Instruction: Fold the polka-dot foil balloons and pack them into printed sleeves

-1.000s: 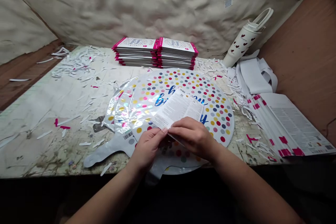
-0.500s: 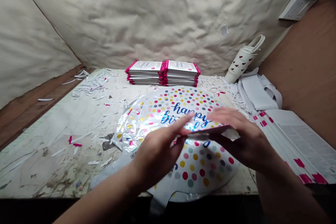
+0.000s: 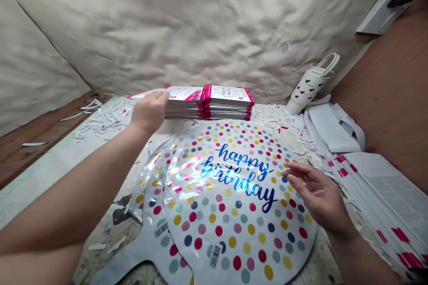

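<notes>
My left hand [image 3: 150, 112] is closed on a flat white packet with pink edges [image 3: 185, 93], which lies tilted over the top of the left stack. Two neat stacks of such packets stand side by side at the back; the right stack [image 3: 229, 93] shows its printed top. Flat foil balloons with coloured dots [image 3: 234, 218] lie overlapped in front of me, the top one reading "happy birthday" in blue. Over the right edge of this balloon my right hand [image 3: 317, 196] hovers with fingers apart, holding nothing.
A white tumbler with hearts [image 3: 309, 89] stands at the back right. Beside it are white paper strips [image 3: 329, 127] and flat white sheets with pink marks [image 3: 384, 205]. Paper scraps [image 3: 96, 124] litter the table. A power socket [image 3: 381, 13] hangs upper right.
My left hand has carried the packet from above the balloons to the left stack at the back. My right hand has let go of it and moved right and slightly down.
</notes>
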`<state>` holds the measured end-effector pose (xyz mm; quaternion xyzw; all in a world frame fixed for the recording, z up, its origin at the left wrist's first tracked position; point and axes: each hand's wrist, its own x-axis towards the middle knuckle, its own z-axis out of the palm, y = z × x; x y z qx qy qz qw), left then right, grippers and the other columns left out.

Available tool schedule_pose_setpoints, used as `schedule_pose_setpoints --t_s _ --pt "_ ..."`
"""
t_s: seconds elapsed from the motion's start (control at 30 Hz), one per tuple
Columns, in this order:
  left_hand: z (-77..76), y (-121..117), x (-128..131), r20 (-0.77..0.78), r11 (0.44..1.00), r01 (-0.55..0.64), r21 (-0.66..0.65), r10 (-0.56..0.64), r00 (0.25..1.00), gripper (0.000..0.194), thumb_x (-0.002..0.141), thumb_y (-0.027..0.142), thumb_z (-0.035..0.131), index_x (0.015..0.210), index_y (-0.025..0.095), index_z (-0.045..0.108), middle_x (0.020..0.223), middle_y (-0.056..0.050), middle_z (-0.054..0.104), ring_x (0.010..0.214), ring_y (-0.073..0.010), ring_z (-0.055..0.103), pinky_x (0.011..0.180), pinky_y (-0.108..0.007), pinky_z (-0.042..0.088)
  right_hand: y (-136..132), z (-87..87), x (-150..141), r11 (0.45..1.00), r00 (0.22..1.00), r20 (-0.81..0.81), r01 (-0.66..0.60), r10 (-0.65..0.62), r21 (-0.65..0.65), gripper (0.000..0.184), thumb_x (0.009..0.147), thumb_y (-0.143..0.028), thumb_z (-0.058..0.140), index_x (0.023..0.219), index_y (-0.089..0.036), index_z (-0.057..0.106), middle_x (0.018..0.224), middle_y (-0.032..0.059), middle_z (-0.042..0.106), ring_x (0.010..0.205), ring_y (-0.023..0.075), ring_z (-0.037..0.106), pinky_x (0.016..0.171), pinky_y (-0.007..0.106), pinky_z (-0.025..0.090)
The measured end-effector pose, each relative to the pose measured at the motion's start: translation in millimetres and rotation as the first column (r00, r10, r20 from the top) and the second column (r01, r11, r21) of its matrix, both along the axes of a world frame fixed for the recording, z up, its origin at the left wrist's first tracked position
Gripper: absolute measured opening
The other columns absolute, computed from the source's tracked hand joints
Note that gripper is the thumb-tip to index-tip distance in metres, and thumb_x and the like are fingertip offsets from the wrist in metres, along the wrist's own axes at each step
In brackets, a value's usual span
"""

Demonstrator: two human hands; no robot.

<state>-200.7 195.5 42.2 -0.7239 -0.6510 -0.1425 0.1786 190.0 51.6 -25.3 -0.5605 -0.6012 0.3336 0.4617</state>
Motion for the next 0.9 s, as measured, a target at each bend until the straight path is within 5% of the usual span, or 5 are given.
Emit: schedule_pose_setpoints --t_s 0.23,0.4,0.53,0.73,0.9 --pt "-13.8 85.7 34.7 -0.011 0.982 0.052 -0.181 -0.055 0.998 0.053 0.078 0.001 0.037 0.131 0.005 0.039 0.135 -0.023 0.040 0.126 -0.0332 0.036 0.096 -0.050 0.032 -44.8 -4.7 -0.1 0.936 0.812 0.472 -0.334 0.344 -0.109 0.030 0.082 -0.031 0.055 0.112 -0.027 0.058 0.115 0.0058 0.061 0.107 0.0218 0.057 0.086 0.034 0.052" --pt "-19.1 -17.3 98.1 0.047 0.913 0.308 -0.266 -0.307 0.951 0.037 0.083 0.012 0.040 0.116 0.013 0.055 0.123 -0.012 0.054 0.115 -0.0256 0.048 0.095 -0.040 0.037 -84.9 -9.1 -21.7 0.679 0.379 0.758 -0.725 0.532 -0.114 0.051 0.077 -0.025 0.058 0.126 -0.015 0.050 0.129 0.0156 0.050 0.116 0.0324 0.050 0.092 0.046 0.047" --pt "-53.9 -172.0 128.8 0.402 0.396 0.759 -0.517 -0.670 0.624 0.020 0.084 0.021 0.045 0.088 0.021 0.065 0.094 -0.002 0.067 0.084 -0.0144 0.061 0.076 -0.023 0.048 -99.3 -25.6 -28.4 0.719 0.548 0.696 -0.692 0.464 0.065 0.038 0.082 -0.007 0.042 0.116 -0.013 0.056 0.112 0.0123 0.063 0.103 0.0225 0.060 0.087 0.035 0.050" --pt "-79.1 -254.9 123.6 0.496 0.520 0.749 -0.410 -0.562 0.662 0.025 0.088 0.018 0.041 0.099 0.017 0.062 0.084 -0.007 0.066 0.076 -0.0178 0.059 0.068 -0.028 0.047 -100.3 -26.9 -29.7 0.817 0.748 0.389 -0.576 0.538 -0.023 0.023 0.076 -0.006 0.051 0.087 -0.021 0.065 0.086 0.0025 0.068 0.083 0.0145 0.062 0.076 0.026 0.049" --pt "-67.0 -227.1 120.8 0.700 0.364 0.690 -0.626 -0.126 0.702 0.017 0.080 0.026 0.051 0.079 0.019 0.066 0.076 -0.001 0.064 0.072 -0.0128 0.058 0.066 -0.021 0.043 -94.8 -15.2 -34.3 0.769 0.728 0.254 -0.578 0.637 -0.274 0.012 0.077 -0.015 0.058 0.082 -0.020 0.066 0.080 0.0020 0.066 0.078 0.0140 0.059 0.072 0.025 0.046"
